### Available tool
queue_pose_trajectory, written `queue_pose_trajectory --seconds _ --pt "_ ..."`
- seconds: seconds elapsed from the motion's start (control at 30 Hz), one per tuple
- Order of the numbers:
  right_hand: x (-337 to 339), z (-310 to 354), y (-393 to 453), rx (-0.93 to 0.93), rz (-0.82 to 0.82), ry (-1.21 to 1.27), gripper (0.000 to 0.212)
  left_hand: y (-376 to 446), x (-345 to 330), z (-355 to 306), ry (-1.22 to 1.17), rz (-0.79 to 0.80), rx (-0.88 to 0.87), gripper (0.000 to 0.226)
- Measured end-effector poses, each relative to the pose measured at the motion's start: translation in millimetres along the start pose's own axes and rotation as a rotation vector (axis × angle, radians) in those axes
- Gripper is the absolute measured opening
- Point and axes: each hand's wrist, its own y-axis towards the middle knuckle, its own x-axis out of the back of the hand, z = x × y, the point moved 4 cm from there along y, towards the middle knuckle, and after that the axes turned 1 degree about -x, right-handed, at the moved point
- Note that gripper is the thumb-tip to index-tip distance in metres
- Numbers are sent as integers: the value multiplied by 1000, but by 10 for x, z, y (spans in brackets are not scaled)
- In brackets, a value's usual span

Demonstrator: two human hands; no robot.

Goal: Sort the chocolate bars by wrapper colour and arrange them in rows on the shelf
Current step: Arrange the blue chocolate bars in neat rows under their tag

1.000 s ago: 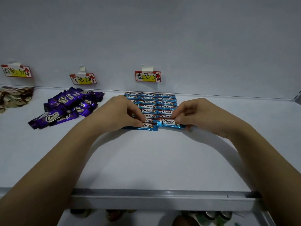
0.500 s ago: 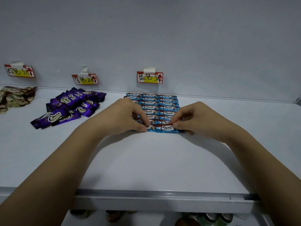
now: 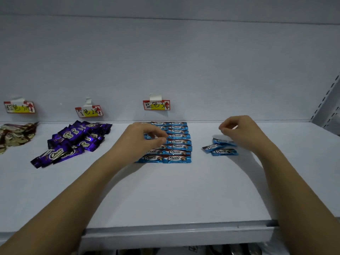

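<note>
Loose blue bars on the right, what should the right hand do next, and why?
Probably pinch one of the loose blue bars with the right hand, which hovers over them, and carry it to the blue rows. Three bars lie unsorted apart from the rows.

The bars under my left hand wear bright blue foil with a brown band and white "Choco" lettering. The heap further left is deep purple, the next gold and brown. The tags are red-edged with yellow; the shelf is pale grey-white.
</note>
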Motion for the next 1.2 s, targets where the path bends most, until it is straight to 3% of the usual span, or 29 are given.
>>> queue_pose_trajectory --seconds 0.23,0.5,0.77,1.2 --pt "67 -251 36 -57 106 -176 15 301 -601 -555 151 172 -87 15" --pt "72 -351 63 -114 101 -192 19 625 -1184 -755 328 314 27 27" --pt "44 -311 40 -101 155 -199 16 683 -1230 -788 233 300 70 19" --pt "1 -200 65 25 35 47 13 536 -704 -587 26 66 75 20"
